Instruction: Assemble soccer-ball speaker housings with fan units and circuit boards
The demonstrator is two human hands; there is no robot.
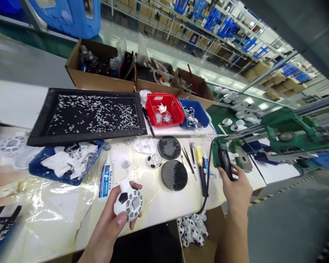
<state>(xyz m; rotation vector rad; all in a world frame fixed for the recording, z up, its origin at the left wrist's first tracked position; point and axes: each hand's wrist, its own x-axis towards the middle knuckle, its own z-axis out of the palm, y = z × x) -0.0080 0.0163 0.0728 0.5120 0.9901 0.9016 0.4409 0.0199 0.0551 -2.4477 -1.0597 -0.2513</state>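
My left hand (pixel 117 212) is closed round a white-and-black football-shaped plastic part (pixel 128 202), its round openwork face turned up and a tab at its top. On the right, the fingers of my right hand (pixel 234 180) are wrapped round a black elongated hand tool (pixel 224 160) beside a green machine base (pixel 215 151). A black cable (pixel 207 179) runs along the table nearby. Between the hands lie a small football-patterned piece (pixel 154 160) and two round black perforated trays (pixel 174 175), (pixel 169 147) holding tiny parts. A blue-and-white glue tube (pixel 105 179) lies by my left hand.
Behind are a black tray (pixel 84 137) of small white bits, a red bin (pixel 164 109), a blue bin (pixel 199 115) and cardboard boxes (pixel 104 81). A blue tray (pixel 57 179) holds white parts. Tweezers (pixel 188 160) lie mid-table; a carton (pixel 203 252) of football parts stands below.
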